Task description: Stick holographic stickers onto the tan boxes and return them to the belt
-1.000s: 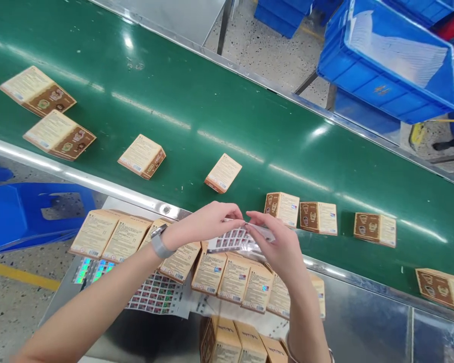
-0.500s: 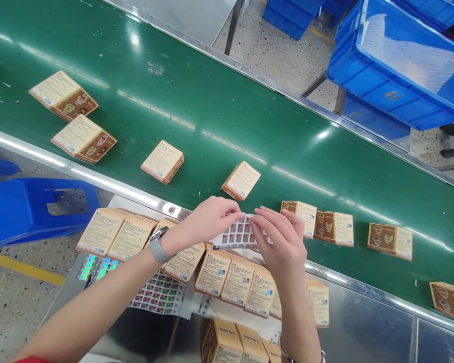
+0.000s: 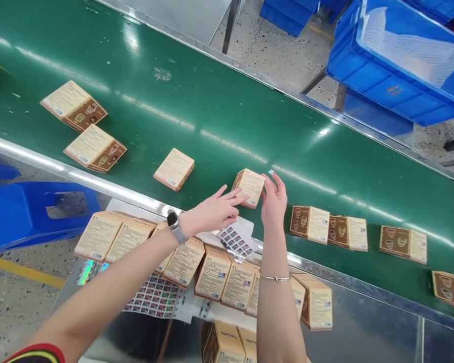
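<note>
My left hand (image 3: 220,210) reaches over the belt's near edge with its fingers spread, the fingertips on a small cream and brown box (image 3: 251,187). Below that hand is a sheet of small printed stickers (image 3: 236,242), tilted over the metal rail; whether the thumb side touches it I cannot tell. At the right side of the same box, my right hand (image 3: 274,201) pinches a small sticker (image 3: 271,172) at its fingertips. Along the near side of the rail stands a row of similar boxes (image 3: 211,272), partly covered by my arms.
More boxes lie on the green conveyor belt (image 3: 196,101), left (image 3: 94,146) and right (image 3: 310,224). Other sticker sheets (image 3: 151,297) lie on the metal table (image 3: 371,312). Beyond the belt is a blue crate (image 3: 386,85) with white sheets inside; a blue stool (image 3: 30,212) is at left.
My hands have parted from the sticker sheet, which now sits lower and tilted. Both have moved to the box on the belt, the right with a sticker. Boxes on the belt have shifted right.
</note>
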Motion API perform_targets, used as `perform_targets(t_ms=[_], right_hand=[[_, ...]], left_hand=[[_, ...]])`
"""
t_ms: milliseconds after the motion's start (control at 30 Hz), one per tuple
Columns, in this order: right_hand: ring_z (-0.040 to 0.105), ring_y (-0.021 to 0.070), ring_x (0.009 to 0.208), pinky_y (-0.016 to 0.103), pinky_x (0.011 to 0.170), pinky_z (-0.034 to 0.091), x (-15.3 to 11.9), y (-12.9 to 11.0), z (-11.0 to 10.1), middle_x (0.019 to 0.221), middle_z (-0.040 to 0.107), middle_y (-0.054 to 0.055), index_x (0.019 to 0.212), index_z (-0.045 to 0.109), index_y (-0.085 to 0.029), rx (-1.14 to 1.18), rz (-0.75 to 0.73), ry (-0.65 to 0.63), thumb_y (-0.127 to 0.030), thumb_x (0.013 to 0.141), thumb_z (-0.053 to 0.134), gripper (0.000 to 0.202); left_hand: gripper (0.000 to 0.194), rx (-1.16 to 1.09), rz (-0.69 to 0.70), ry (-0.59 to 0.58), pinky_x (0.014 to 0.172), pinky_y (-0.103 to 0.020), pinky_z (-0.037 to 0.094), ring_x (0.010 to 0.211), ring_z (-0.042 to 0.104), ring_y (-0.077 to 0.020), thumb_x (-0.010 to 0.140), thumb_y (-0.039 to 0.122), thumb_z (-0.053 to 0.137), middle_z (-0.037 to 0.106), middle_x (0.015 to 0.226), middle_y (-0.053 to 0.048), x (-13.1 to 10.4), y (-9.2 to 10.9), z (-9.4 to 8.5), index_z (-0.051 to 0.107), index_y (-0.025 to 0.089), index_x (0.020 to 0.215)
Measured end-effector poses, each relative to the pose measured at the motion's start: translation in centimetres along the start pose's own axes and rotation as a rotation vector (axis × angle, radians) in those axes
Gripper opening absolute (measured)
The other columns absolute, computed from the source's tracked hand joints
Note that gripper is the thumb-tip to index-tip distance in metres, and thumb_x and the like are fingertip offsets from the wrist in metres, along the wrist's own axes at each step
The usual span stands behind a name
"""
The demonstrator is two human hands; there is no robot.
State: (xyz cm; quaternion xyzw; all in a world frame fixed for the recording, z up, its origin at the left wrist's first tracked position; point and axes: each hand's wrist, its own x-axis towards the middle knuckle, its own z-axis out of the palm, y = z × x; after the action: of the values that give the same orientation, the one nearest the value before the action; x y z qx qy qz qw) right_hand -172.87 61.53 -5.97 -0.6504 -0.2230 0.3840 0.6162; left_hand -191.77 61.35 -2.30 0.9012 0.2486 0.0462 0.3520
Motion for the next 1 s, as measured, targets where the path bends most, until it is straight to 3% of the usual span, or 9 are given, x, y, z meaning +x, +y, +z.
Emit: perform_targets(t_ms=[200,433,700,800,900,1000], right_hand=[[0.069,0.0204,0.101,0.037,0.094,0.054,-1.9,1.4,-1.0,0.103,0.073,0.007,0.083,0.061,-0.018,0.073,-0.061,0.179,-0.045,0.063,0.078,0.037],[0.069,0.0244,0.097,0.040,0.085,0.057,-2.1,1.7,-1.4,0.106,0.073,0.011,0.078,0.062,-0.018,-0.086,-0.138,0.265,-0.049,0.062,0.075,0.038],[0.069,0.0226,0.093,0.040,0.088,0.054,-1.7,1.4,-2.7,0.100,0.072,0.012,0.078,0.057,-0.019,-0.306,-0.213,0.298,-0.047,0.068,0.068,0.032],[0.069,0.0215,0.089,0.040,0.088,0.054,-1.3,1.1,-3.1,0.096,0.071,0.010,0.091,0.055,-0.019,-0.341,-0.224,0.340,-0.042,0.069,0.070,0.035],[0.069,0.0208,0.085,0.041,0.088,0.052,-1.0,-0.2,-3.6,0.089,0.072,0.008,0.110,0.048,-0.018,-0.450,-0.234,0.396,-0.036,0.075,0.066,0.043],[0.067,0.0225,0.097,0.044,0.094,0.048,-2.2,-3.0,-3.9,0.099,0.071,0.012,0.110,0.053,-0.017,-0.636,-0.363,0.305,-0.033,0.082,0.059,0.033]], left_hand=[[0.027,0.100,0.007,-0.012,0.118,-0.039,0.028,0.148,0.024,-0.0219,0.091,0.012,0.048,0.032,0.158,-0.002,1.2,0.6,1.2,0.069,0.016,0.074],[0.028,0.075,0.007,-0.043,0.117,-0.041,0.029,0.149,0.022,-0.0220,0.091,0.011,0.047,0.029,0.159,-0.002,2.3,1.5,1.8,0.070,0.016,0.074],[0.029,0.052,0.021,-0.062,0.118,-0.040,0.027,0.149,0.021,-0.0214,0.089,0.008,0.050,0.033,0.158,-0.003,3.7,2.5,2.2,0.067,0.016,0.067],[0.030,0.015,0.021,-0.062,0.119,-0.041,0.026,0.149,0.021,-0.0217,0.089,0.008,0.050,0.032,0.158,-0.002,4.3,3.0,2.3,0.064,0.017,0.063],[0.031,-0.075,0.023,-0.037,0.117,-0.039,0.027,0.145,0.032,-0.0221,0.089,0.008,0.050,0.045,0.151,-0.004,4.3,3.4,2.0,0.060,0.016,0.060],[0.027,-0.191,-0.070,0.016,0.096,-0.034,0.045,0.112,0.063,-0.0214,0.093,0.016,0.049,0.073,0.111,-0.006,3.1,3.8,0.8,0.063,0.017,0.070]])
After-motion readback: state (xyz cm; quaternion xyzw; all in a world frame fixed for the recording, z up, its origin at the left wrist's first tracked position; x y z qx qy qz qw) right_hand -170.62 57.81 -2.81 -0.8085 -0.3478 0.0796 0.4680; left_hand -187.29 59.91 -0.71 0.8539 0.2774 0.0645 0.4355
